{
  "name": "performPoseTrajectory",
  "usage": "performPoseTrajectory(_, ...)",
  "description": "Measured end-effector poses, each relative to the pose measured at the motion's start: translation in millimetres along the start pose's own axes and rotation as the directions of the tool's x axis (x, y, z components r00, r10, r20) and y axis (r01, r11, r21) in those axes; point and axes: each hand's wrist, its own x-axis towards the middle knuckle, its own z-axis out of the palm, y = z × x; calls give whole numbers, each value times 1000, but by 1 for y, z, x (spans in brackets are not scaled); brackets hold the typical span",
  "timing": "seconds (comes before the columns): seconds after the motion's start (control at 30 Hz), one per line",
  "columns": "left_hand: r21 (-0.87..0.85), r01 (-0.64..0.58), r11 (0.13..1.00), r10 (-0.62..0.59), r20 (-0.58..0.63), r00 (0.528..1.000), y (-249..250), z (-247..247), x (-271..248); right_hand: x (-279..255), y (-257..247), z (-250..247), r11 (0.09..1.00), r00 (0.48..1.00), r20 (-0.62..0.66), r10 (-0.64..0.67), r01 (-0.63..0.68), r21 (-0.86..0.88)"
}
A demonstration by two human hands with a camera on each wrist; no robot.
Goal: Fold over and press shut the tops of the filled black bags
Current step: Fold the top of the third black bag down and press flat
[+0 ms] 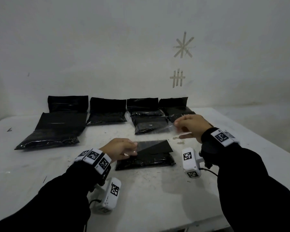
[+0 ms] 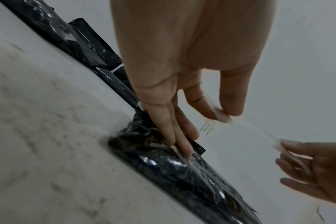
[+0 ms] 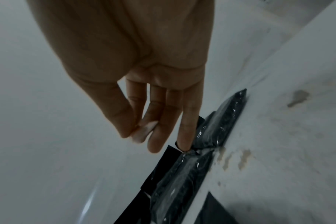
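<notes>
Clear film strip [image 1: 157, 136] stretches between my hands: head view shows left hand [image 1: 120, 149] pinching one end over the nearest black bag [image 1: 146, 158] on the worktop [image 1: 149, 190], right hand [image 1: 190, 125] pinching the other, raised. Left wrist: lower fingers [image 2: 175, 136] rest on that filled bag. Right wrist: thumb and forefinger clamp film; more bags [image 3: 182, 174] lie beyond.

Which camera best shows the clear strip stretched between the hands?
The head view: the clear strip spans from the left hand to the right hand above the nearest bag. The wrist views show only its pinched ends, blurred.
</notes>
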Motion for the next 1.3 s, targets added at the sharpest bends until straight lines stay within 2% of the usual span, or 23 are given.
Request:
performPoseTrajectory(0.2,-10,43,999,-43,-40,998,4,-5,0,-5,28,15,954,991,30,134,-137,268)
performPoseTrajectory(0.33,-64,66,996,-69,-39,997,4,-7,2,-7,38,28,903,969,47,241,-242,354)
performPoseTrajectory(0.5,-134,89,987,-95,-36,995,2,-10,3,-11,41,37,874,963,30,269,-257,413)
performPoseTrajectory(0.63,-79,95,992,-100,-60,993,3,-11,2,-16,50,41,907,964,-28,264,-238,348)
performPoseTrajectory(0.83,287,118,951,-78,-147,986,11,-14,0,-21,60,42,938,962,-60,267,-245,246)
performPoseTrajectory(0.93,299,122,946,-75,-163,984,10,-15,-2,-22,59,44,949,966,-86,245,-221,223)
performPoseTrajectory(1.07,190,154,970,-126,-152,980,11,-17,-5,-21,45,41,988,973,-197,120,-98,116)
performPoseTrajectory(1.17,98,174,980,-160,-136,978,11,-20,-5,-24,35,41,961,983,-117,142,-108,256)
performPoseTrajectory(1.23,64,179,982,-169,-134,976,10,-20,-5,-28,33,45,912,980,-8,198,-181,367)
performPoseTrajectory(1.3,50,177,983,-168,-141,976,8,-21,-4,-32,38,51,892,968,46,248,-247,378)
